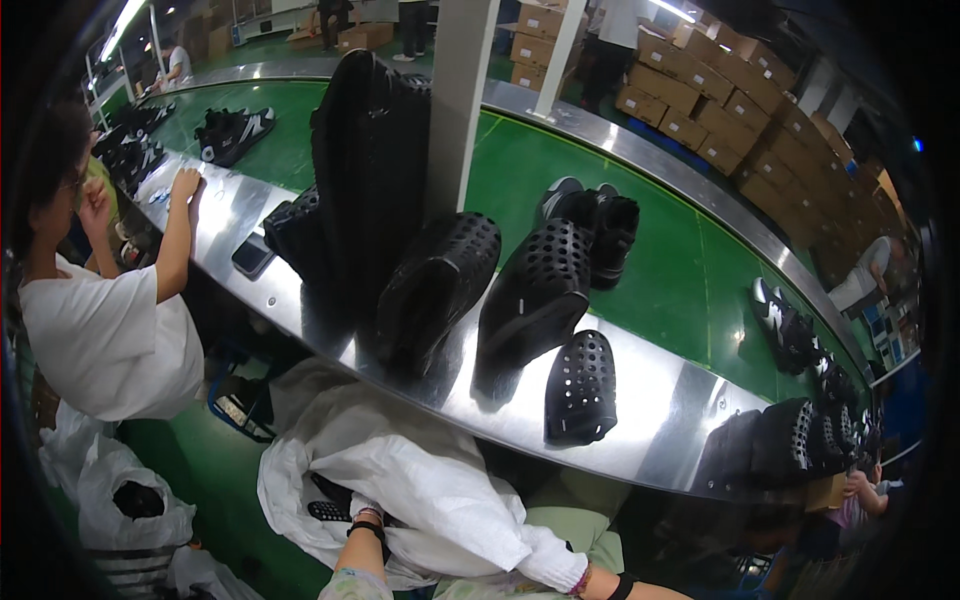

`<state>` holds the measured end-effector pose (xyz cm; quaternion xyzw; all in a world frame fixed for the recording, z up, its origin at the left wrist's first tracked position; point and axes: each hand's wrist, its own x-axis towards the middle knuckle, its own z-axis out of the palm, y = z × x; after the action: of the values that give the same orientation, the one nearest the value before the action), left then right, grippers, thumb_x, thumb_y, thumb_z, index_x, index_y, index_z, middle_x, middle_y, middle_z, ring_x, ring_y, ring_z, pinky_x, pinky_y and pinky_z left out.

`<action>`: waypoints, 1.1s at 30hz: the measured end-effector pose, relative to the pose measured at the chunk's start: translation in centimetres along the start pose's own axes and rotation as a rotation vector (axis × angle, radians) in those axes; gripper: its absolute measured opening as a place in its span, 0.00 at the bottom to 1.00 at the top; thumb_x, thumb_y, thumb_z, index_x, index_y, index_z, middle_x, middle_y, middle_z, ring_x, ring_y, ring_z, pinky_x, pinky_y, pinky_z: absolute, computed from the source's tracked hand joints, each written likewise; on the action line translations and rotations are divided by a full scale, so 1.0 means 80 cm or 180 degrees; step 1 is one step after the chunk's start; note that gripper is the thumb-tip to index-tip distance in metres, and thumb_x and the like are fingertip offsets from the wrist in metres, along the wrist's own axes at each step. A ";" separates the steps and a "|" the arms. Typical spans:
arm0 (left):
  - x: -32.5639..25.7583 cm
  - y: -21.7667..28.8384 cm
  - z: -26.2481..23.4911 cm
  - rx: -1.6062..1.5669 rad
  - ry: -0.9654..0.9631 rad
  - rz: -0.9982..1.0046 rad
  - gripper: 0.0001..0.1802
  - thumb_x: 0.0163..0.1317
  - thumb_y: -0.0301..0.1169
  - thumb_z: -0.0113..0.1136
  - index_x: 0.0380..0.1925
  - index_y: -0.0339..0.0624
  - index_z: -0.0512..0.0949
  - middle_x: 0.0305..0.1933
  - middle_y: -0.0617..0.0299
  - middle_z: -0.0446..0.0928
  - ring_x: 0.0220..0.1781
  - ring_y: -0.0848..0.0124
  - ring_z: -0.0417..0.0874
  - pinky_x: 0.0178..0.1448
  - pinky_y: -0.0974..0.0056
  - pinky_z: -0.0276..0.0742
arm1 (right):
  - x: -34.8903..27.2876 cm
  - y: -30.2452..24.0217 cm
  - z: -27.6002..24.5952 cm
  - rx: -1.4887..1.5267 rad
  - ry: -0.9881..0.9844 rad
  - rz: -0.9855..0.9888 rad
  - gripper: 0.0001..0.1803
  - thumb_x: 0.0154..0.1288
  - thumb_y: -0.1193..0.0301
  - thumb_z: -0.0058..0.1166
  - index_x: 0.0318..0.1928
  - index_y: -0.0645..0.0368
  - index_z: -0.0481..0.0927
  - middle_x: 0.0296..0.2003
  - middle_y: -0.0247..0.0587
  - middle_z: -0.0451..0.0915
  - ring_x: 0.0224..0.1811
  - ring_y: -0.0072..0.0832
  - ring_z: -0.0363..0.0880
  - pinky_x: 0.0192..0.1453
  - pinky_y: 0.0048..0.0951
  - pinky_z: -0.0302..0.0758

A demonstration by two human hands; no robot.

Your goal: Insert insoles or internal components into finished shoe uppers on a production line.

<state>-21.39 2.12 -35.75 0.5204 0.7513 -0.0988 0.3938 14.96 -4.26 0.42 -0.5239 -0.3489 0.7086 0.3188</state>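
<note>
A large white sack [415,475] lies bunched below the line's near edge. My left hand [366,503], in a white glove, reaches into its mouth beside a black perforated shoe insert [328,511]; its fingers are hidden among black pieces. At the sack's right side, my white-gloved right hand [552,562] closes on the fabric, its fingertips blending into the white. On the metal ledge [440,395] above stand nested stacks of black shoe inserts [535,290], one very tall stack [370,150], and a small separate stack [582,388].
Black sneakers [600,225] sit on the green conveyor belt [660,290]; more sneakers [785,325] lie farther right. A white post [462,110] rises behind the stacks. A phone [252,256] rests on the ledge near a co-worker [110,330]. Cardboard boxes [700,90] are piled beyond.
</note>
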 end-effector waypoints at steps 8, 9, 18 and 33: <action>-0.004 -0.004 0.001 -0.1411 0.0110 -0.0872 0.41 0.70 0.60 0.40 0.76 0.48 0.55 0.78 0.57 0.59 0.76 0.58 0.63 0.72 0.57 0.68 | -0.016 -0.039 0.024 -0.2207 -0.0223 -0.0771 0.13 0.70 0.72 0.53 0.51 0.62 0.84 0.43 0.48 0.86 0.44 0.36 0.84 0.48 0.33 0.79; -0.005 -0.007 0.002 -0.1605 0.0108 -0.1016 0.41 0.71 0.61 0.39 0.76 0.48 0.55 0.78 0.57 0.58 0.77 0.59 0.62 0.73 0.58 0.67 | -0.015 -0.038 0.026 -0.2089 -0.0238 -0.0726 0.13 0.70 0.72 0.53 0.51 0.62 0.84 0.43 0.48 0.86 0.44 0.35 0.83 0.47 0.33 0.79; 0.012 -0.038 0.030 0.0615 0.0720 0.0158 0.46 0.67 0.47 0.61 0.76 0.41 0.48 0.70 0.44 0.68 0.68 0.50 0.75 0.66 0.55 0.76 | -0.012 -0.011 0.025 -0.1070 -0.0093 -0.0575 0.12 0.70 0.72 0.56 0.49 0.61 0.85 0.37 0.42 0.86 0.38 0.26 0.82 0.42 0.30 0.79; -0.037 -0.055 0.008 0.1456 0.1539 0.0440 0.37 0.67 0.40 0.62 0.71 0.42 0.60 0.67 0.44 0.72 0.64 0.50 0.78 0.64 0.54 0.77 | 0.009 0.022 0.015 -0.0782 -0.0706 -0.1355 0.15 0.68 0.60 0.60 0.45 0.59 0.85 0.36 0.43 0.86 0.37 0.39 0.84 0.42 0.41 0.80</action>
<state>-24.42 -2.23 -35.30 0.6533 0.7442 -0.1116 0.0830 13.49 -4.85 -1.13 -0.3927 -0.5674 0.6310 0.3545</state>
